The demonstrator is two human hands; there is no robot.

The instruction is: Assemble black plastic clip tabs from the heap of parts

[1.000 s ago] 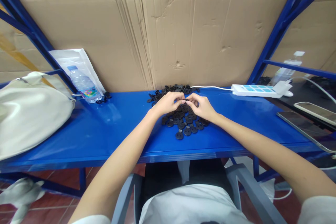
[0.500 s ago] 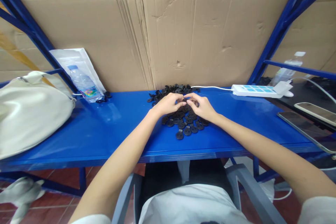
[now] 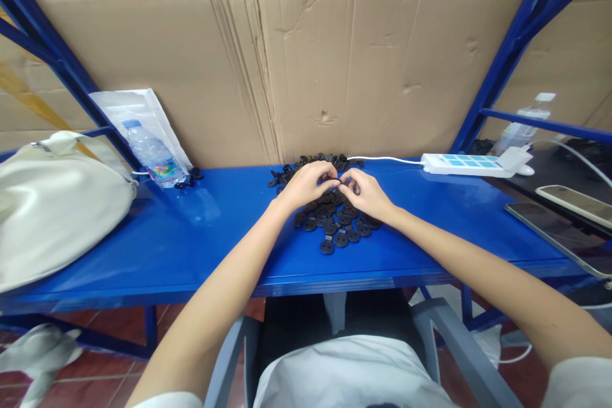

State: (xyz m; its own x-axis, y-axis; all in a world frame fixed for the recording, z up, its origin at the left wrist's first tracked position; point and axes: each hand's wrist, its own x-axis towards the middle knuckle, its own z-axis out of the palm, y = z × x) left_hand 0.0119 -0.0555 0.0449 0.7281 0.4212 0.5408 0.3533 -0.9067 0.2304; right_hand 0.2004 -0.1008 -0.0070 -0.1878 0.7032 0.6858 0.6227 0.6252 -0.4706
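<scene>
A heap of several flat black plastic discs with small tabs [image 3: 331, 227] lies on the blue metal table top [image 3: 201, 248], spreading behind and below my hands. My left hand [image 3: 308, 183] and my right hand [image 3: 366, 196] hover over the heap, their fingertips meeting near its middle. Between the fingertips sits a small black part [image 3: 335, 184], mostly hidden by my fingers. Both forearms reach in from the bottom of the view.
A cream bag [image 3: 57, 204] and a plastic water bottle [image 3: 153, 156] stand at the left, with a few black parts [image 3: 186, 178] nearby. A white power strip [image 3: 466, 165] lies at the back right. Two phones [image 3: 559, 220] lie at the far right. Cardboard [image 3: 354, 57] backs the table.
My left hand has shifted slightly up and toward my right hand. The fingertips of both hands are pressed closer together over the heap.
</scene>
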